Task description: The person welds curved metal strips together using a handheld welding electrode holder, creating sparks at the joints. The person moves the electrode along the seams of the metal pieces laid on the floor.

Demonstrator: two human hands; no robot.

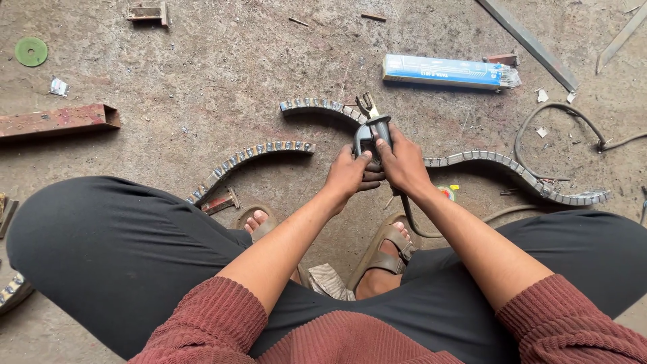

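While I squat over the concrete floor (202,81), my left hand (347,174) and right hand (402,162) both wrap the black electrode holder (372,135), fingers pressed closed around its grip just above the curved scalloped metal strip (323,106). In my judgement, a steady two-handed hold with the cable (411,219) slack near my sandals gives the best control. A long blue rectangular box (448,71) with pale lettering lies flat beyond the strip; a green disc (31,51) sits far left.
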